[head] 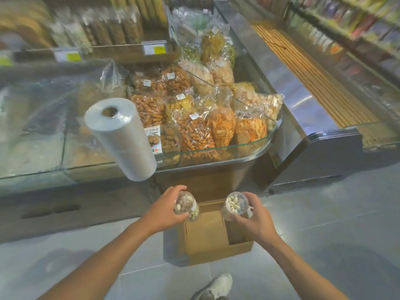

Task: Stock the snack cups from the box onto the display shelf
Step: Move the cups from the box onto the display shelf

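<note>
A brown cardboard box (207, 237) stands open on the floor below the display counter. My left hand (166, 208) grips a clear snack cup (186, 205) of pale nuts above the box's left edge. My right hand (255, 219) grips a second clear snack cup (234, 204) of nuts above the box's right side. Both cups are tilted with their lids toward me. The glass-fronted display shelf (238, 146) rises just beyond the box.
Several clear bags of fried snacks (194, 118) fill the display. A roll of plastic bags (121, 137) stands on the glass counter at left. A steel counter (287, 87) and stocked shelves lie at right. My shoe (216, 286) is on the tiled floor.
</note>
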A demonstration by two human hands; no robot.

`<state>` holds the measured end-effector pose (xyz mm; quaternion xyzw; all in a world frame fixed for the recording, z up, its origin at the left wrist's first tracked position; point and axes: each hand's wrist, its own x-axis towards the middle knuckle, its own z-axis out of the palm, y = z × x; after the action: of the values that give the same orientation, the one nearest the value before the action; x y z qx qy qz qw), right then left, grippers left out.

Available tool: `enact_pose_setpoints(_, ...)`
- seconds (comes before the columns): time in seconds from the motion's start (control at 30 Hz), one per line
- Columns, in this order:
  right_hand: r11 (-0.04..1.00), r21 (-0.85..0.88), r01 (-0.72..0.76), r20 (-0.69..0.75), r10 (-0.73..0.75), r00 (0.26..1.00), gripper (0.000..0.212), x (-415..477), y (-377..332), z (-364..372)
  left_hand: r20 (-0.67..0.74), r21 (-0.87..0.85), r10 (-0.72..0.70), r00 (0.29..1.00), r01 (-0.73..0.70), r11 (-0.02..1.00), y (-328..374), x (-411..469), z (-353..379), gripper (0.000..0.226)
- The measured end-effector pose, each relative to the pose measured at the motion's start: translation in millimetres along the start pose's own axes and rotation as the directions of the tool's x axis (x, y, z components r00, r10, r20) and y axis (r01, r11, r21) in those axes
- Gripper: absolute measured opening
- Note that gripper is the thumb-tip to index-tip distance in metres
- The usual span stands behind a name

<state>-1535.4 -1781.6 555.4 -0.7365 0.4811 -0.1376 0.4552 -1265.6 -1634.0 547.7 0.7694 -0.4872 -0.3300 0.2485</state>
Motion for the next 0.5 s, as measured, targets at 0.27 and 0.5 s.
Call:
enact_pose_setpoints(0.27,0.980,0.123,0.156,0.022,-0.160,0.987,0.065,-46,-85,87,-0.213,-0.313,-0.080,0.974,0.009,0.950,-53,-108,-73,0.066)
enact_pose_setpoints(0.5,0.945,0.189,0.268,0.058,-0.284,0.957,0.056,-90,-175,179,-0.332,-0.371,-0.095,0.939,-0.037,0.928,-119,-207,-159,0.070)
